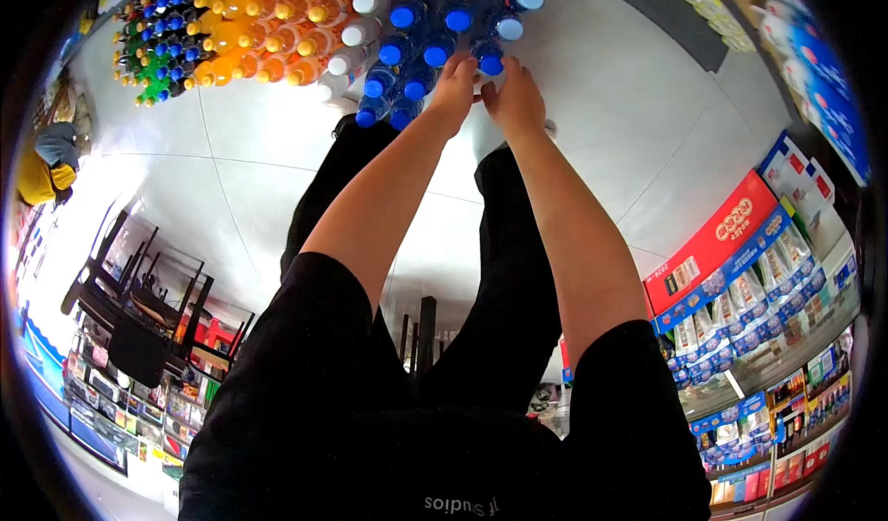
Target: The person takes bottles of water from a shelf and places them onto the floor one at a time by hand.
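Observation:
Both my arms reach forward to a group of blue-capped bottles (437,51) standing in rows on the pale tiled floor. The fingers of my right hand (519,103) are curled at a blue-capped bottle (490,62), close below its cap. Beside it, my left hand (453,93) has bent fingers near the same bottle's other side. The bottle's body is mostly hidden behind my hands. White-capped bottles (354,35) stand just left of the blue-capped ones, with orange drink bottles (268,21) farther left.
Dark bottles with blue caps (166,44) stand at the upper left. Black chairs (148,327) are at the lower left. A red box display (712,243) and shelves of packaged goods (795,401) line the right. My black-clad legs (509,271) are spread below my arms.

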Motion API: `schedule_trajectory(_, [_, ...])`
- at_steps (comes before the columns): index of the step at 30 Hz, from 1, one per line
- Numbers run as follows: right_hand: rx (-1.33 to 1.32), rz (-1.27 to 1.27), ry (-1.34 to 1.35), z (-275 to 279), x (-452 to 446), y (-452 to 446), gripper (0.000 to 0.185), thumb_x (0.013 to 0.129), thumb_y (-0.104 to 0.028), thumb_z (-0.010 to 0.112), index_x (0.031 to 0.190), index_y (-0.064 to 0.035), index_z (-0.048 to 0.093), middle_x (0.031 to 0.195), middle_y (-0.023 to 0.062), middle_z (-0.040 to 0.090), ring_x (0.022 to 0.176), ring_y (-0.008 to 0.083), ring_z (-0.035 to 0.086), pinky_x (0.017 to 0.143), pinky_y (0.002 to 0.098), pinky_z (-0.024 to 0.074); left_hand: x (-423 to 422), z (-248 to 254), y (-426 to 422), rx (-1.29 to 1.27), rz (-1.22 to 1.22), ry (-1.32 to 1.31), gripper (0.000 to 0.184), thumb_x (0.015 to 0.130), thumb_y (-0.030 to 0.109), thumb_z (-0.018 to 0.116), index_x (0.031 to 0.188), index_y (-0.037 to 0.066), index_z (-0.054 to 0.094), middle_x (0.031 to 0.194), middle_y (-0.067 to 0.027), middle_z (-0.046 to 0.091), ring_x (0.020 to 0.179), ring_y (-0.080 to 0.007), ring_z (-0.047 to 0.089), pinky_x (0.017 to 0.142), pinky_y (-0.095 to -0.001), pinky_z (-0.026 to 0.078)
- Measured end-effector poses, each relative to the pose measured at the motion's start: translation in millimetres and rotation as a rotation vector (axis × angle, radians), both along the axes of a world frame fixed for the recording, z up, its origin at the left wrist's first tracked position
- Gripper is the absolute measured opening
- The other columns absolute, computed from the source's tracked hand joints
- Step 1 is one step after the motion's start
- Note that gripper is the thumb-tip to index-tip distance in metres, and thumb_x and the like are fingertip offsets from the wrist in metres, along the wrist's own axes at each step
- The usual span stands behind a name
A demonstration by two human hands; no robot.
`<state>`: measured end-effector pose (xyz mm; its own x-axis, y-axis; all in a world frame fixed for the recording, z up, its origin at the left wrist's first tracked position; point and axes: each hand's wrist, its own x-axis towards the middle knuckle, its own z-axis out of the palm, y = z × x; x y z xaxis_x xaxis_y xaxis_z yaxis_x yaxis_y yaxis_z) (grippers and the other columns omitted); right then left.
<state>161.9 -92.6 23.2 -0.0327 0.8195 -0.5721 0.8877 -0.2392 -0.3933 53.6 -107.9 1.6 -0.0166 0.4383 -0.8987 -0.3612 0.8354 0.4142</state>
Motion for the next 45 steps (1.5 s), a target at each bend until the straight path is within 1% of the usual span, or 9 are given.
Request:
schedule_trajectory(4, [0.081,-0.129,0.193,27,13,-4,0.050,0.074,-0.018,0.061,0.121,-0.0078,0.045,0.109,0.0164,0.056,0.096,0.0299,0.058,0.082,0.0382,0.0462,-19,45,8,0.156,-0.126,0.136,0.047,0.087,0.029,0.047,0.130,0.012,0.038,0.118,-0.0063,0.050,0.102,-0.0189,0.050,0.081,-0.0357,0.042])
schedule_trajectory(5, [0.147,-0.125,0.236,54,17,0,0.050,0.074,-0.015,0.062,0.120,-0.0071,0.046,0.112,0.0150,0.056,0.095,0.0268,0.059,0.081,0.0358,0.0463,-26,71,12,0.160,-0.099,0.168,0.051,0.083,0.025,0.050,0.130,0.009,0.038,0.106,-0.0047,0.054,0.096,-0.0156,0.050,0.076,-0.0333,0.043])
schedule_trajectory(9, [-0.023,-0.271,0.346,101,24,6,0.049,0.074,-0.014,0.063,0.120,-0.0067,0.047,0.107,0.0105,0.057,0.087,0.0204,0.058,0.079,0.0314,0.0463,-35,117,21,0.191,-0.031,0.142,0.047,0.084,0.021,0.049,0.129,0.010,0.039,0.108,-0.0055,0.054,0.093,-0.0147,0.052,0.077,-0.0313,0.042])
schedule_trajectory(18, [0.185,-0.387,0.709,269,12,51,0.042,0.079,-0.009,0.061,0.118,-0.0070,0.046,0.106,0.0078,0.053,0.081,0.0140,0.055,0.075,0.0272,0.0453,-56,307,47,0.598,0.208,0.098,0.046,0.083,0.008,0.051,0.127,0.007,0.040,0.110,-0.0091,0.055,0.095,-0.0170,0.055,0.081,-0.0284,0.042])
schedule_trajectory(20, [0.161,-0.496,0.825,283,10,39,0.041,0.080,-0.007,0.060,0.118,-0.0052,0.046,0.106,0.0083,0.052,0.081,0.0141,0.056,0.072,0.0261,0.0457,-60,315,36,0.632,0.255,0.096,0.045,0.082,0.007,0.050,0.126,0.006,0.040,0.109,-0.0094,0.056,0.095,-0.0169,0.055,0.081,-0.0278,0.042])
schedule_trajectory(30, [0.425,-0.374,1.272,493,5,106,0.038,0.082,0.002,0.056,0.117,-0.0035,0.044,0.101,0.0077,0.051,0.085,0.0132,0.055,0.076,0.0240,0.0443,-88,508,91,1.103,0.228,-0.002,0.048,0.079,-0.004,0.048,0.126,0.005,0.041,0.106,-0.0095,0.054,0.096,-0.0176,0.053,0.084,-0.0277,0.042])
schedule_trajectory(34, [0.656,-0.203,1.270,577,10,127,0.034,0.084,0.002,0.051,0.117,-0.0043,0.045,0.101,0.0077,0.054,0.088,0.0171,0.058,0.075,0.0272,0.0468,-99,586,125,1.427,0.083,0.058,0.049,0.080,-0.005,0.047,0.127,0.005,0.038,0.106,-0.0088,0.054,0.096,-0.0165,0.053,0.085,-0.0276,0.041])
schedule_trajectory(40, [0.854,-0.067,1.185,673,14,146,0.038,0.080,0.006,0.051,0.116,-0.0032,0.045,0.099,0.0082,0.053,0.087,0.0148,0.056,0.082,0.0293,0.0483,-122,674,157,1.626,-0.050,-0.015,0.050,0.079,-0.007,0.046,0.127,0.005,0.036,0.107,-0.0073,0.052,0.098,-0.0159,0.052,0.087,-0.0279,0.040])
schedule_trajectory(45, [1.003,-0.063,1.125,732,9,158,0.038,0.079,0.005,0.055,0.115,-0.0050,0.047,0.096,0.0049,0.052,0.082,0.0106,0.055,0.068,0.0223,0.0431,-142,738,185,1.763,-0.142,-0.003,0.048,0.079,-0.006,0.046,0.126,0.004,0.037,0.106,-0.0070,0.052,0.095,-0.0158,0.050,0.085,-0.0286,0.040])
